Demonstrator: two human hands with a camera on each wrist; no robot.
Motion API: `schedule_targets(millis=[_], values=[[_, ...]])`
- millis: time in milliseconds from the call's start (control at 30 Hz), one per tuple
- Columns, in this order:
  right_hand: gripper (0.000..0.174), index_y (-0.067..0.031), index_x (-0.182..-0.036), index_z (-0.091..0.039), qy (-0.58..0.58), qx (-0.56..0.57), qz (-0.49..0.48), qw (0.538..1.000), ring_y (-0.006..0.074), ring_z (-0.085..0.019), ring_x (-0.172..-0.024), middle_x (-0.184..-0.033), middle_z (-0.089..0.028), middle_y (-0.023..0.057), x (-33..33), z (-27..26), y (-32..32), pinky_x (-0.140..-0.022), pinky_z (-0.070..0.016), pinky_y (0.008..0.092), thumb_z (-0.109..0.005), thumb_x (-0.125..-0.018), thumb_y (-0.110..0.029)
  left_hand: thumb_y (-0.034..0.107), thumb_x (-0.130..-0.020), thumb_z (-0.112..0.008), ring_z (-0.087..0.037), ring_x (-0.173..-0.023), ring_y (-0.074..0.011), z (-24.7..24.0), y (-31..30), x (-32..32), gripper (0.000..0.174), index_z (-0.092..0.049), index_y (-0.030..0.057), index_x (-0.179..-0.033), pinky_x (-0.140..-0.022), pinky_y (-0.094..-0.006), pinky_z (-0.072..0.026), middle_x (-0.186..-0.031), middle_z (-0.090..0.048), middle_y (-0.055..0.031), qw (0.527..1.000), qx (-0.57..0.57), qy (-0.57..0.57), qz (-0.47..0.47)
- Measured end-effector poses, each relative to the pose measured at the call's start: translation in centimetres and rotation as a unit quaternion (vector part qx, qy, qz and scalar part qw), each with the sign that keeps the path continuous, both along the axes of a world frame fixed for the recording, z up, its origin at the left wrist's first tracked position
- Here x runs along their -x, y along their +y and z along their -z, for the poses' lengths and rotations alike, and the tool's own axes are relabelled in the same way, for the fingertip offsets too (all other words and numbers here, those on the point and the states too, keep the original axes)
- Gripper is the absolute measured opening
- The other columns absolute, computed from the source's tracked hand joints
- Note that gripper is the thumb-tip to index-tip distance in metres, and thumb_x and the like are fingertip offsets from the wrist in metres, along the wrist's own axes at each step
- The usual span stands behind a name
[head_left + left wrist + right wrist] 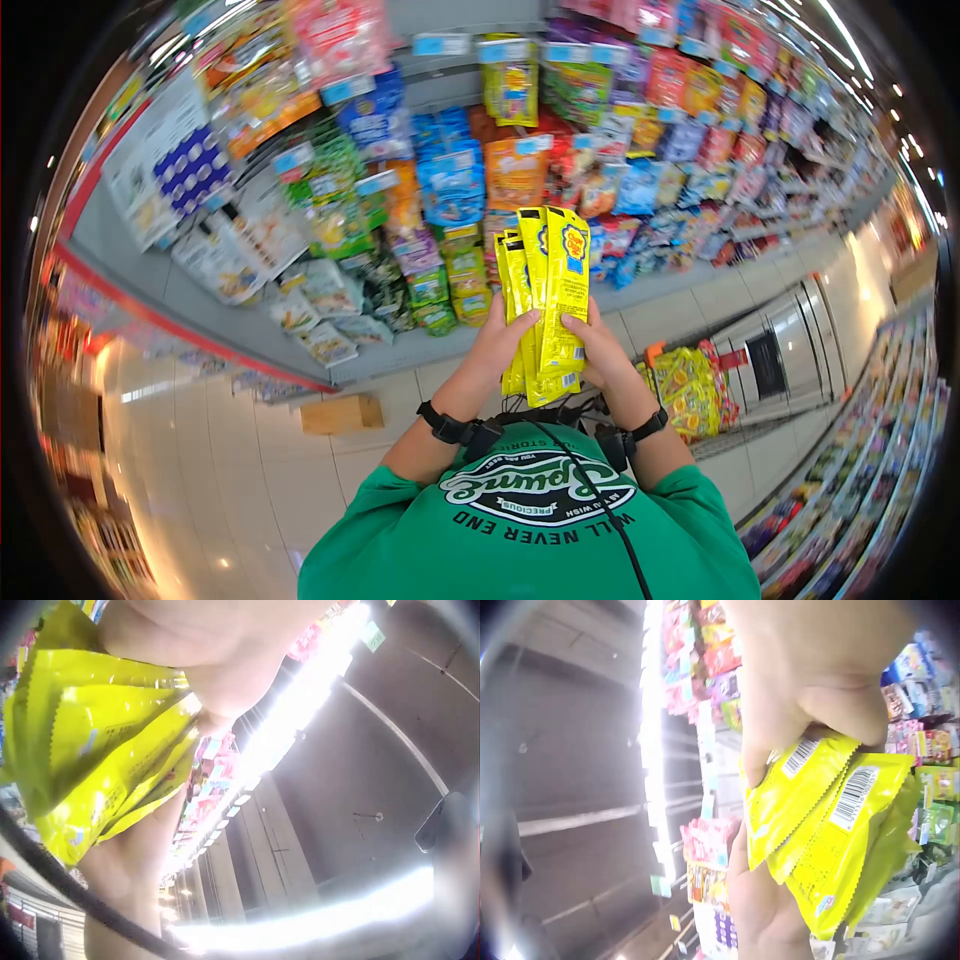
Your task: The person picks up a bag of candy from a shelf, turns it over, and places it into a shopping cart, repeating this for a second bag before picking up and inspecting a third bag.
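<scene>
A fanned stack of long yellow packets [545, 310] is held upright in front of the green shirt. The left hand [503, 338] grips the stack's left side, thumb across the front. On the other side the right hand [597, 345] grips it, thumb also on the front. In the left wrist view the packets [97, 750] spread below the left hand [195, 645]. Barcodes show on the packet ends [832, 825] in the right wrist view, beside the right hand [810, 682]. Fingers behind the packets are mostly hidden.
Shelves of hanging snack bags [450, 180] stand ahead. A shopping cart [800, 350] with yellow bags [690, 390] in it is at the right. A cardboard-coloured block [342, 414] lies on the floor at left. Another stocked shelf [860, 440] runs along the lower right.
</scene>
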State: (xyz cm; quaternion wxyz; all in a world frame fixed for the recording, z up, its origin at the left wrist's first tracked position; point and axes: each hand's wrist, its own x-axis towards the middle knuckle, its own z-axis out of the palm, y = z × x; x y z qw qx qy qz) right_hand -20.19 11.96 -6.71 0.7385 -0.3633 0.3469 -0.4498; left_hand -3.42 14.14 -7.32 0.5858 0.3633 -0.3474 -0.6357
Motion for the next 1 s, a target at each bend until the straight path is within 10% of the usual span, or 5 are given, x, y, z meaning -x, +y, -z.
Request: schedule_targets(millis=[500, 700, 1000], values=[[0.051, -0.0123, -0.134, -0.039, -0.323, -0.107, 0.198, 0.919, 0.0254, -0.058, -0.109, -0.123, -0.057, 0.0088, 24.1, 9.8, 5.6, -0.092, -0.049, 0.042, -0.06, -0.089, -0.021, 0.018, -0.094, -0.051, -0.055, -0.106, -0.019, -0.2, -4.0, 20.4, 0.044, -0.04, 0.0041, -0.134, -0.088, -0.0303, -0.0448, -0.124, -0.054, -0.0128, 0.917, -0.065, -0.179, 0.351], [0.048, -0.0124, -0.127, -0.044, -0.12, -0.171, 0.435, 0.876, 0.0244, -0.06, -0.102, -0.115, -0.06, 0.0068, 38.4, 17.2, 6.9, -0.084, -0.0513, 0.0437, -0.065, -0.085, -0.017, 0.022, -0.094, -0.05, -0.059, -0.096, -0.0167, 4.2, -6.6, 22.4, 0.035, -0.049, 0.0057, -0.125, -0.08, -0.0295, -0.047, -0.11, -0.062, -0.0101, 0.89, -0.113, -0.283, 0.338], [0.061, -0.0079, -0.128, -0.039, 0.064, -0.307, 0.456, 0.833, 0.0259, -0.061, -0.093, -0.113, -0.059, 0.011, 51.3, 32.5, 3.0, -0.078, -0.0515, 0.0399, -0.072, -0.08, -0.023, 0.018, -0.091, -0.051, -0.058, -0.09, -0.0144, 11.6, -4.7, 17.7, 0.032, -0.051, 0.005, -0.12, -0.078, -0.0279, -0.0456, -0.102, -0.064, -0.0072, 0.822, -0.232, -0.46, 0.242]])
